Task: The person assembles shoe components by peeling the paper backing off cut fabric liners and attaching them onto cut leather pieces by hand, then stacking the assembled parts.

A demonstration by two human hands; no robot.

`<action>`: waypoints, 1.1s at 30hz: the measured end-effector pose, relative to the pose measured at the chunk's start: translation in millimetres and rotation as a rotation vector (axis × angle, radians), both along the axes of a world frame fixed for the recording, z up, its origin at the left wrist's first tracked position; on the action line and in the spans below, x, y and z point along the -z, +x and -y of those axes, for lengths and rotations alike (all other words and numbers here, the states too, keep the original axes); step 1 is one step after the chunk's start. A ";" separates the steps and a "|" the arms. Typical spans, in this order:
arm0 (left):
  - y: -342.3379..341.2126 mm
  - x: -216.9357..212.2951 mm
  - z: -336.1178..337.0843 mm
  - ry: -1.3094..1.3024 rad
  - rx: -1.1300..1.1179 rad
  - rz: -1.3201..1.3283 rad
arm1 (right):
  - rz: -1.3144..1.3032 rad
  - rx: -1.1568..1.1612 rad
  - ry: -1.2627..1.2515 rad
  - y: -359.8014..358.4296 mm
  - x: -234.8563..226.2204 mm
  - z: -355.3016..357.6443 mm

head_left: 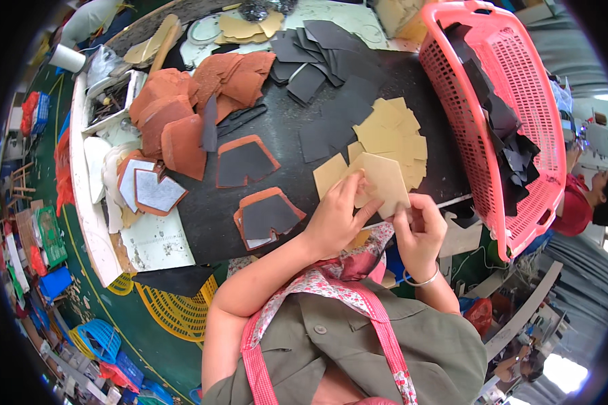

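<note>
A flat tan cut piece (388, 179), like thin board, is held up at the near edge of the black work surface. My left hand (338, 214) is closed on its left side, thumb toward the lower edge. With thumb and finger, my right hand (419, 233) pinches its lower right corner. Behind it lies a fanned pile of tan pieces (393, 128). Left of my hands rest two reddish-brown leather pieces with black pieces on top: the farther one (245, 165) and the nearer one (270, 216). White material shows under the nearer one's lower edge.
A pink plastic basket (527, 81) with black scraps stands at the right. Black pieces (338, 57) are spread at the back, and brown leather pieces (182, 145) are heaped at the left. White-faced pieces (159, 191) lie by a tool tray (115, 101). Another person (581, 206) is beyond the basket.
</note>
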State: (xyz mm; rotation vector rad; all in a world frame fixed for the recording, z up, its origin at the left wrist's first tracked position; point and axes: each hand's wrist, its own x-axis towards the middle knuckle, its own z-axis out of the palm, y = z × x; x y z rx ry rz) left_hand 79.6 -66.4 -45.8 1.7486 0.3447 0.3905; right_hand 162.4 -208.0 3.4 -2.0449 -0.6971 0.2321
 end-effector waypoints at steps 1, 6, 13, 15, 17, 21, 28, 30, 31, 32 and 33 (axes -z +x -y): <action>-2.9 0.6 -2.2 0.007 -0.016 -0.007 | -0.259 -0.013 0.129 -4.3 -5.0 -9.9; -28.5 -7.0 -31.0 -0.251 -0.214 0.006 | -0.355 -0.357 -0.026 1.0 -4.8 -27.7; -114.2 -3.1 -133.1 1.042 -0.908 -0.451 | -0.344 -0.331 0.067 -7.5 3.8 -70.3; -142.1 18.0 -140.9 0.862 -0.962 -0.359 | -0.295 -0.348 0.058 -11.6 3.9 -75.6; -151.9 24.5 -134.6 0.916 -0.907 -0.361 | -0.372 -0.341 0.121 -17.2 4.4 -82.6; -135.5 -7.5 -80.3 0.655 -0.622 0.230 | -0.242 -0.473 0.077 -27.5 7.9 -100.2; -138.1 -15.8 -20.7 0.268 -0.602 0.332 | -0.153 -0.974 -0.083 -51.9 -22.8 -123.4; -149.4 -23.2 -21.4 0.144 -0.535 0.295 | -0.304 -0.969 -0.042 -58.0 -21.5 -122.6; -154.5 -26.0 -21.1 0.013 -0.439 0.256 | -0.297 -0.968 -0.043 -58.9 -21.1 -119.2; -157.2 -27.4 -21.1 -0.072 -0.418 0.252 | -0.376 -0.956 -0.065 -59.2 -20.4 -114.6; -158.4 -26.8 -21.3 -0.073 -0.408 0.258 | -0.454 -0.938 -0.085 -58.7 -19.8 -109.3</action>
